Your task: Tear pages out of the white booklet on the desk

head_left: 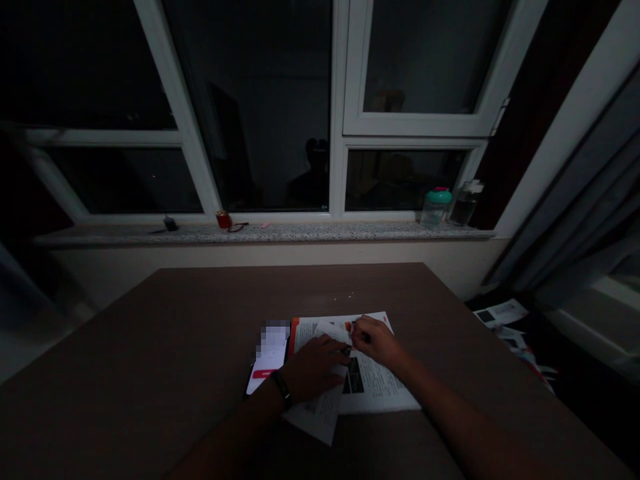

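Note:
My left hand (320, 367), with a dark band on its wrist, lies over a loose sheet of printed paper (320, 421), fingers stretched out. A small dark thing (347, 350) shows at its fingertips, too dim to name. My right hand (370, 339) is closed just beside it, resting over an open printed page (385, 390) with dark pictures and an orange edge. Something dark shows by its curled fingers, but I cannot make out what they hold. Left of the page lies a phone (270, 350) with a lit screen, partly blurred.
Everything lies on a brown table (150, 360). Behind it, a stone windowsill (300, 232) carries a red jar (223, 219), a small dark bottle (170, 223), a teal-lidded bottle (436, 208) and a clear bottle (466, 203). Papers (501, 312) lie beyond the table's right edge.

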Demonstrator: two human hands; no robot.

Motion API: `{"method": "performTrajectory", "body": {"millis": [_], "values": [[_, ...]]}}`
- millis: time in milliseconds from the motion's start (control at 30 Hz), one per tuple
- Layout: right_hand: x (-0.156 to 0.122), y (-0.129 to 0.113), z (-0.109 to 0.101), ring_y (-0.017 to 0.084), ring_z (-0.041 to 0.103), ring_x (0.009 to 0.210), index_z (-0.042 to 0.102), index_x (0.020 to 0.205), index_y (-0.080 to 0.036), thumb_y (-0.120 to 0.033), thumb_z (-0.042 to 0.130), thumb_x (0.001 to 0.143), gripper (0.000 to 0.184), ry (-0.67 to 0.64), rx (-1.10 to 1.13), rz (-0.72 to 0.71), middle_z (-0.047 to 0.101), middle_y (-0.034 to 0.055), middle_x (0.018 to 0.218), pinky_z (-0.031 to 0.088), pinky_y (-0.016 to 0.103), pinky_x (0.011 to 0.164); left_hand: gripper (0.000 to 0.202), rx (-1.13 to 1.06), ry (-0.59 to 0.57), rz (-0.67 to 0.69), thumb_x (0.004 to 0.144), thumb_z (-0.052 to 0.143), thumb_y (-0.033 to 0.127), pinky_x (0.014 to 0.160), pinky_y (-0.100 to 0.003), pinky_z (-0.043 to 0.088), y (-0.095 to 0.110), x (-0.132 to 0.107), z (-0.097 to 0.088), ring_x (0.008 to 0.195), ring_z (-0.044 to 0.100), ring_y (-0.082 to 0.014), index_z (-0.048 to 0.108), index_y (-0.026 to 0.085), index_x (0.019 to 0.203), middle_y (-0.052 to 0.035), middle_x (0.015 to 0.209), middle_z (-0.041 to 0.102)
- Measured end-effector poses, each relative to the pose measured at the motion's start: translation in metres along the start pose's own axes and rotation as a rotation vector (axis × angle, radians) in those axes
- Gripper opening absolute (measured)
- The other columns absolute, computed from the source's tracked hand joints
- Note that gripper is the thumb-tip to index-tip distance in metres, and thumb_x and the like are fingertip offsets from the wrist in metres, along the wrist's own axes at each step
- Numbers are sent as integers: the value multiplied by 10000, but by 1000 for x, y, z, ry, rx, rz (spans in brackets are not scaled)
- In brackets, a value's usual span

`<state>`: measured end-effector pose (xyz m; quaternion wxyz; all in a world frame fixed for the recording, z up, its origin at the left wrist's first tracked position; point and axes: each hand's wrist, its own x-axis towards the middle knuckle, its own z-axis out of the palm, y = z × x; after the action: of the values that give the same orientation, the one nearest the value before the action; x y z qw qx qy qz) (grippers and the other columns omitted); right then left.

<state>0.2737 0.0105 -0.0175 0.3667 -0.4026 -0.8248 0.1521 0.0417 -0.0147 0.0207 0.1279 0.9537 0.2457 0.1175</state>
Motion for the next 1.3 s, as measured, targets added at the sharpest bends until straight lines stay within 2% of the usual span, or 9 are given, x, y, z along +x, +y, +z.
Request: {"method": "performTrajectory", "body": {"millis": [100, 200, 467, 633, 700, 833, 1000, 1167, 1300], "values": [[3, 5, 2, 149, 529, 702, 498, 685, -200, -90, 551, 793, 164, 63, -47, 87, 574, 2, 737, 375, 237, 645, 387, 7, 3, -8, 834, 690, 240, 979, -420, 370, -1, -1, 2, 1195, 446, -271, 555, 266, 1196, -25, 1342, 510], [3, 6, 3, 143, 517, 689, 501, 703, -196, -100, 535, 802, 143, 89, -51, 116, 573, 0, 734, 367, 234, 640, 396, 13, -2, -6, 834, 688, 249, 981, -411, 369, -2, -1, 2, 1197, 446, -262, 548, 269, 1204, -19, 1340, 510], [-4, 3, 7, 118, 501, 632, 479, 676, -202, -109, 572, 737, 145, -51, 118, 28, 535, -29, 689, 359, 207, 591, 372, -1, 3, -4, 835, 674, 259, 983, -410, 374, -1, 0, 2, 1174, 461, -262, 567, 263, 1191, -33, 1311, 528], [2, 1, 5, 116, 487, 593, 490, 677, -195, -123, 562, 756, 129, 69, 58, 199, 529, -36, 640, 336, 209, 567, 371, -5, -7, -18, 850, 656, 267, 986, -415, 372, -1, 0, 0, 1201, 442, -264, 560, 270, 1208, -31, 1327, 519], [4, 0, 3, 118, 491, 596, 495, 679, -192, -126, 557, 765, 125, 76, 46, 225, 538, -34, 638, 337, 209, 569, 370, -8, -9, -15, 850, 660, 267, 990, -416, 366, -1, 0, 1, 1208, 435, -263, 558, 264, 1206, -30, 1339, 511], [0, -3, 1, 114, 486, 599, 491, 674, -194, -130, 561, 766, 132, 30, 76, 155, 540, -35, 650, 349, 206, 577, 357, -20, 5, -1, 851, 656, 257, 979, -409, 370, -1, 0, 0, 1182, 451, -261, 558, 256, 1194, -34, 1325, 517], [-5, -2, 7, 110, 505, 609, 535, 724, -199, -115, 583, 730, 97, -91, 164, 67, 553, -37, 679, 367, 195, 578, 338, -22, -8, -6, 854, 648, 268, 956, -397, 385, 1, 2, -2, 1138, 478, -258, 565, 261, 1182, -35, 1261, 552], [0, 2, 9, 114, 505, 592, 510, 706, -196, -149, 568, 769, 98, 71, 98, 219, 567, -29, 664, 360, 200, 566, 346, -16, -7, -2, 853, 651, 258, 986, -409, 370, 0, 1, -1, 1190, 449, -258, 560, 264, 1186, -29, 1322, 520], [2, 5, 7, 124, 520, 579, 517, 725, -198, -192, 564, 798, 87, 140, 42, 281, 580, -23, 644, 364, 211, 564, 360, 0, -6, -21, 850, 655, 260, 1009, -426, 360, -2, 0, 3, 1213, 442, -260, 559, 266, 1197, -31, 1335, 518]]}}
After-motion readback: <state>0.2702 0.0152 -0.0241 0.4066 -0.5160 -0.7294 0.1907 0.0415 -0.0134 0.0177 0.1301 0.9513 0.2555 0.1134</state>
